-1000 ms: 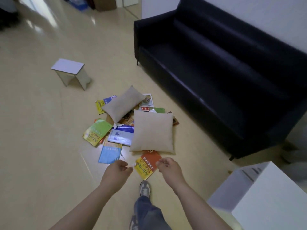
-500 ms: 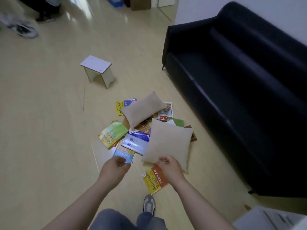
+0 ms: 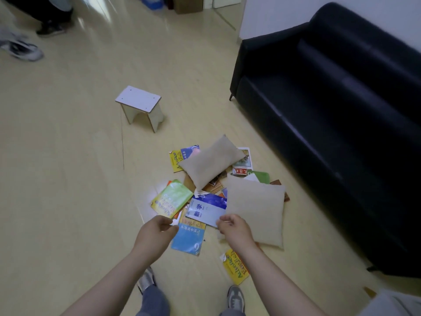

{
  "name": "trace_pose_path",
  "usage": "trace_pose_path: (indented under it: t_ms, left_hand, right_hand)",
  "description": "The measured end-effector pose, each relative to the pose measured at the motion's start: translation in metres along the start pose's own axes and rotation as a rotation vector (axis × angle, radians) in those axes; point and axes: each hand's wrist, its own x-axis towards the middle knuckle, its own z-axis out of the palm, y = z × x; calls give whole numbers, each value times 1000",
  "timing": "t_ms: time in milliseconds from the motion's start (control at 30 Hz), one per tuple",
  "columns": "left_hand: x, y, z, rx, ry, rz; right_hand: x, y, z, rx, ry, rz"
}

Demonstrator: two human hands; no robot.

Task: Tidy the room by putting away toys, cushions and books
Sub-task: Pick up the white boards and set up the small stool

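Clutter in one heap on the floor [image 3: 68,156], just left of the black sofa [image 3: 330,122]: two beige cushions on top of a scatter of thin books. Far cushion [image 3: 209,161] lying flat across several covers. Near cushion [image 3: 257,208] tilted, its near-left corner hidden behind the right grip [image 3: 234,229].

Fingers of that grip curled at the corner, apparently pinching the fabric, with the actual contact masked by the knuckles. Probably taken by the corner for want of any firmer hold on soft stuffing.

Left grip [image 3: 157,229] hovering over the near-left edge of the heap, beside the light-blue book [image 3: 189,238] and near the green book [image 3: 173,198], fingers loosely curled, holding nothing. Likely kept free to steady the cushion or to gather books.

Blue-and-white book [image 3: 206,209] tucked partly under the near cushion's left edge, hence cushions first and books second, by the look of it. Yellow-and-orange book [image 3: 234,265] a little apart at the near side, beside the right forearm.

Sofa close on the right: the likely home for both cushions. Small white stool [image 3: 139,102] well apart, far left of the heap. Blurred shoes [image 3: 22,50] of another person at the far left. No toys to be made out. Task barely begun.
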Motion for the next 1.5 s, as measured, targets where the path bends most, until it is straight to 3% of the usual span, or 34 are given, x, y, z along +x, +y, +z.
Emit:
trace_pose_path:
  t_ms: [333, 1033, 1500]
  left_hand:
    - [100, -38, -158, 63, -78, 27]
    - [325, 28, -270, 145, -141, 56]
    - [505, 65, -388, 205, -273, 118]
  right_hand:
    - [0, -101, 134, 116, 30, 75]
    - [162, -278, 210, 188, 30, 148]
    - [252, -399, 313, 263, 180, 249]
